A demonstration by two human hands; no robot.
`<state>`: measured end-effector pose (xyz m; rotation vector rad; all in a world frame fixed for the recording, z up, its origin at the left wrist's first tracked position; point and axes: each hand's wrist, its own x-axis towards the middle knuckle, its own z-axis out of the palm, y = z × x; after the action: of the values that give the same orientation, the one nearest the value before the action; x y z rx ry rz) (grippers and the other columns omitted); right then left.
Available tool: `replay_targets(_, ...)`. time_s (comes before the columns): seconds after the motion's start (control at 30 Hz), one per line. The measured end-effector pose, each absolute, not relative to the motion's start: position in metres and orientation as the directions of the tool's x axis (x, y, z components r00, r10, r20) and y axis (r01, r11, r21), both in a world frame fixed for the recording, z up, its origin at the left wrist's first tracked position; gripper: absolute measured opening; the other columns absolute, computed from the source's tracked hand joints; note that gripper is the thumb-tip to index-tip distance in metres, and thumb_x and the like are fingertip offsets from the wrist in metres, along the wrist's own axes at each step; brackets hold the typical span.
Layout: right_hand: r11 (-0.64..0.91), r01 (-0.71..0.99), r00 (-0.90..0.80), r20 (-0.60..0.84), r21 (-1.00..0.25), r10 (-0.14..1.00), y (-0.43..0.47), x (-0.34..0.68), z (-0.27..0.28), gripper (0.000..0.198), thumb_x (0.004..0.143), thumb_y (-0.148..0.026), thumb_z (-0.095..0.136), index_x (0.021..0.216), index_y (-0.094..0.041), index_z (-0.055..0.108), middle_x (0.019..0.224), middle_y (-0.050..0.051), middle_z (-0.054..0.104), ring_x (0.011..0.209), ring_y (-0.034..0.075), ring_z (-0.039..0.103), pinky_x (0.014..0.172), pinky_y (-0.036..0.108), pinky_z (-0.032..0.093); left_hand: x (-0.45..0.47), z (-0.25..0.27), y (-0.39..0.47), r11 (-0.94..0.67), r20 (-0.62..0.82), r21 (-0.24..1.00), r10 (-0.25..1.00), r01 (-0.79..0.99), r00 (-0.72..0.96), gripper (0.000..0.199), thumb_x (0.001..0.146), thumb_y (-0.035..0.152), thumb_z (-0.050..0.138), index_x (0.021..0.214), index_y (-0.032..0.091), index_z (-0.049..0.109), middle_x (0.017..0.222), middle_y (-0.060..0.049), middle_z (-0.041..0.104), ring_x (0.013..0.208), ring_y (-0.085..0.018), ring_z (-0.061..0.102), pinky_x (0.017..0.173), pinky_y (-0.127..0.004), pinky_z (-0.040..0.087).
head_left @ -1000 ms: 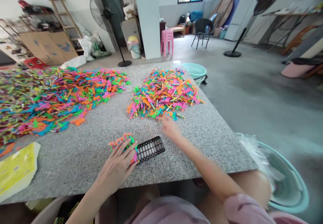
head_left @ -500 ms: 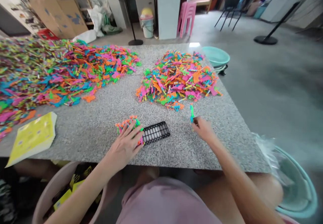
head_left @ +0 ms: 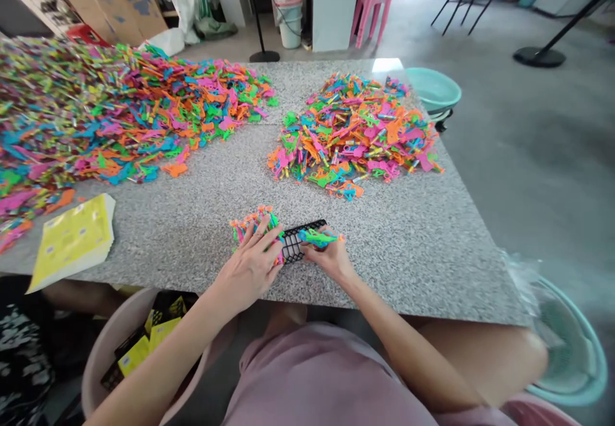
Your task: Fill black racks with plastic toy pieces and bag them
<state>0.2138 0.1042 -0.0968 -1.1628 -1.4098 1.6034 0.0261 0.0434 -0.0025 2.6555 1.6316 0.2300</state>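
On a speckled grey stone table [head_left: 192, 227], I see the left hand [head_left: 250, 264] spread over multicoloured plastic pieces [head_left: 240, 229] at the left end of a black plastic lattice tray [head_left: 303, 227]. Apart from it, the right hand [head_left: 332, 261] pinches green-and-blue plastic pieces [head_left: 319, 239] over the tray's right end.

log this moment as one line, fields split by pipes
left hand: resting on bunched pieces | right hand: holding green-blue pieces over black tray | loose pile: beyond tray

dusty-pink top [head_left: 317, 375], right sleeve [head_left: 464, 416] matching; left hand [head_left: 247, 269], right hand [head_left: 331, 258] ungloved.
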Motion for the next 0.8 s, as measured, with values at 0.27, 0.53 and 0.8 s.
replay_targets(0.27, -0.065, 0.243, -0.46, -0.174, -0.968, 0.871, 0.088, 0.194, -0.105, 0.009, 0.081, -0.025, 0.06, 0.087, -0.022, 0.054, 0.075, 0.002, 0.068, 0.068, 0.019, 0.069, 0.066, 0.029, 0.054, 0.029, 0.001, 0.042, -0.429, 0.09, 0.131, 0.903, 0.894, 0.42, 0.02, 0.091, 0.017, 0.047, 0.104, 0.013, 0.062, 0.14, -0.017, 0.052, 0.146, -0.036, 0.022, 0.115, -0.062, 0.028)
replay_targets(0.53, 0.386, 0.641, -0.596, -0.113, -0.664, 0.795, 0.096, 0.189, -0.076, 0.014, 0.077, -0.01, 0.061, 0.086, -0.019, 0.055, 0.076, 0.006, 0.067, 0.069, 0.02, 0.064, 0.059, 0.025, 0.038, 0.03, -0.005, 0.044, -0.4, 0.157, 0.155, 0.913, 0.903, 0.378, 0.038, 0.093, 0.03, 0.053, 0.127, 0.013, 0.051, 0.138, -0.016, 0.054, 0.146, -0.035, 0.024, 0.114, -0.059, 0.032)
replay_targets(0.8, 0.48, 0.565, -0.706, -0.092, -0.671, 0.702, 0.102, 0.192, -0.078, 0.024, 0.08, -0.008, 0.059, 0.103, -0.016, 0.056, 0.093, 0.008, 0.068, 0.082, 0.019, 0.065, 0.071, 0.027, 0.046, 0.019, -0.022, 0.049, -0.472, 0.216, 0.106, 0.87, 0.875, 0.443, 0.03, 0.092, 0.026, 0.055, 0.121, 0.018, 0.06, 0.135, -0.014, 0.057, 0.143, -0.037, 0.029, 0.111, -0.06, 0.034)
